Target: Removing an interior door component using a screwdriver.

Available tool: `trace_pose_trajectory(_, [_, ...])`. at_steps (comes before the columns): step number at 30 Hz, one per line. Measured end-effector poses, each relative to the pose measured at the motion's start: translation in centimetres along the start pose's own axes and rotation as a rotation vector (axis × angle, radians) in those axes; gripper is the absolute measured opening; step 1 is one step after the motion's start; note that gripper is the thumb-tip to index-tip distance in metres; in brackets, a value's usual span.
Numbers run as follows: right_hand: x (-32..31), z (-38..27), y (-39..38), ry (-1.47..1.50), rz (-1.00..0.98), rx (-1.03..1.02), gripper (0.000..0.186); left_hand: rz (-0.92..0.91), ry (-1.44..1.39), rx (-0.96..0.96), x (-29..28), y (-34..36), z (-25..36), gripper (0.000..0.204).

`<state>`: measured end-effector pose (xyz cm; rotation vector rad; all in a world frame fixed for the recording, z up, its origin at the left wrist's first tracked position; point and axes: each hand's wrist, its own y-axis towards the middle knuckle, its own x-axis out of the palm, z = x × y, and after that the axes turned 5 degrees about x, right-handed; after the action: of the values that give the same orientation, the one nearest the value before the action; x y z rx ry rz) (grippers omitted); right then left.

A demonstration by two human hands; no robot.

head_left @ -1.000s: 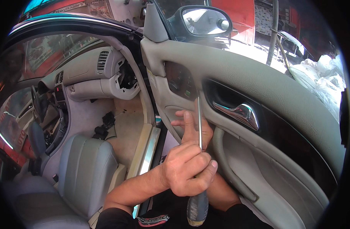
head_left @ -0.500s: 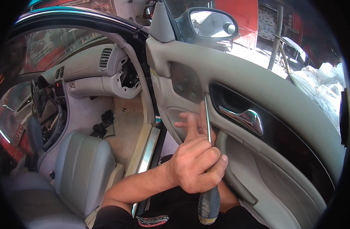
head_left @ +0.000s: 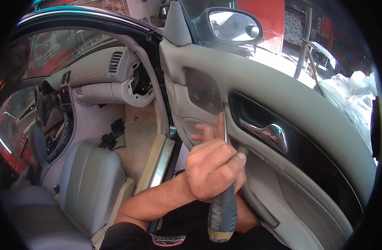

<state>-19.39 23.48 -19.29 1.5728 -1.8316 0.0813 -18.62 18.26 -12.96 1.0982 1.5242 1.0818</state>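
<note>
My left hand [head_left: 212, 171] is closed round a screwdriver [head_left: 222, 218] with a thick dark grey handle, yellowish at its end. The thin metal shaft points up and away, its tip against the grey door panel [head_left: 249, 75], between a dark recessed panel [head_left: 201, 89] and the black trim round the chrome door handle [head_left: 268, 135]. Behind the left hand, my right hand [head_left: 207, 131] is partly hidden. Its visible fingers are stretched out and apart, one lying alongside the shaft near the tip.
The open car door curves across the right, with a side mirror [head_left: 234, 26] above it. At left are a grey seat [head_left: 91, 187], the dashboard [head_left: 91, 73] and a dark part [head_left: 111, 133] on the footwell floor. White plastic bags [head_left: 353, 91] lie beyond the door.
The screwdriver handle has swung slightly left and up along with my left hand, so the shaft stands more upright. Its tip stays at about the same spot on the panel.
</note>
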Motion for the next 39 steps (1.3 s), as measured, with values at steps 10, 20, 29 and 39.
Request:
trace_pose_trajectory(10, [-1.8,-2.0,-0.4,0.096,-0.115,0.172,0.064,-0.124,0.153,-0.009,1.6,1.9,1.3,0.015])
trace_pose_trajectory(20, [-1.4,1.0,0.0,-0.245,-0.058,-0.014,0.068,-0.143,0.182,-0.228,3.1,5.0,2.9,0.02])
trace_pose_trajectory(29, [2.7,1.1,-0.7,-0.439,0.135,-0.351,0.041,-0.305,0.088,-0.099,-0.6,2.6,2.1,0.029])
trace_pose_trajectory(39, [-2.5,-0.3,-0.6,-0.074,-0.205,0.108,0.084,-0.011,0.062,-0.107,1.1,0.7,2.1,0.036])
